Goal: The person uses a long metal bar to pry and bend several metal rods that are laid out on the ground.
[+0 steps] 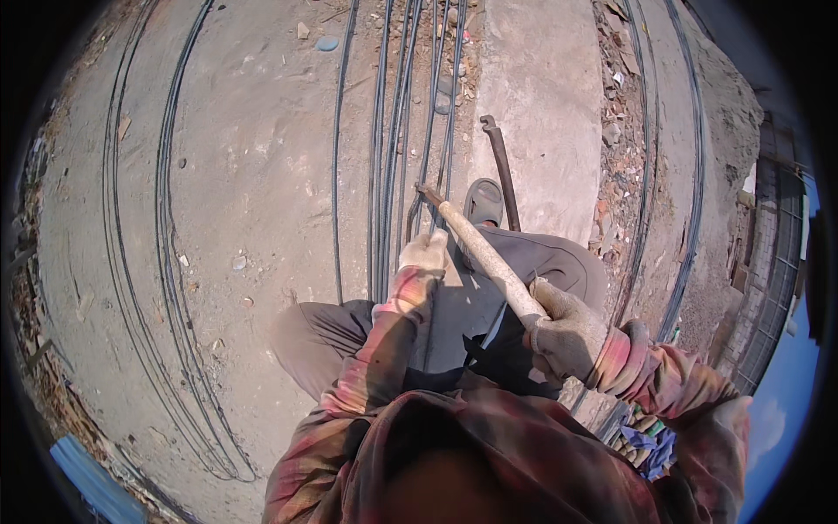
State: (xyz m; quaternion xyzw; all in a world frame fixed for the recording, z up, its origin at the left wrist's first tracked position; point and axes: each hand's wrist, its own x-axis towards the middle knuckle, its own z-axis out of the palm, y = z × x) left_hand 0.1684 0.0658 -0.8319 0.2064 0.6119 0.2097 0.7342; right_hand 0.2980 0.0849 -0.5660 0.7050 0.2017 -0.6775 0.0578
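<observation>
My right hand (567, 330), in a pale work glove, is wrapped round the lower end of a rebar bending bar (489, 258) with a long whitish handle. Its dark hooked tip meets a steel rebar rod (415, 214) in front of me, where the steel looks bent. Close below that tip, my gloved left hand (425, 251) is closed on the rebar; the fingers partly hide it. To the right of the handle, a second, dark bending bar (501, 170) with a notched head lies on the concrete beside my sandalled foot (484, 203).
Long rebar rods (388, 131) run away from me over the dusty ground. More rod bundles (166, 175) lie at the left and along the right (694, 175). A pale concrete strip (541, 105) borders a band of rubble (615, 122). Blue sheeting (96, 480) is at lower left.
</observation>
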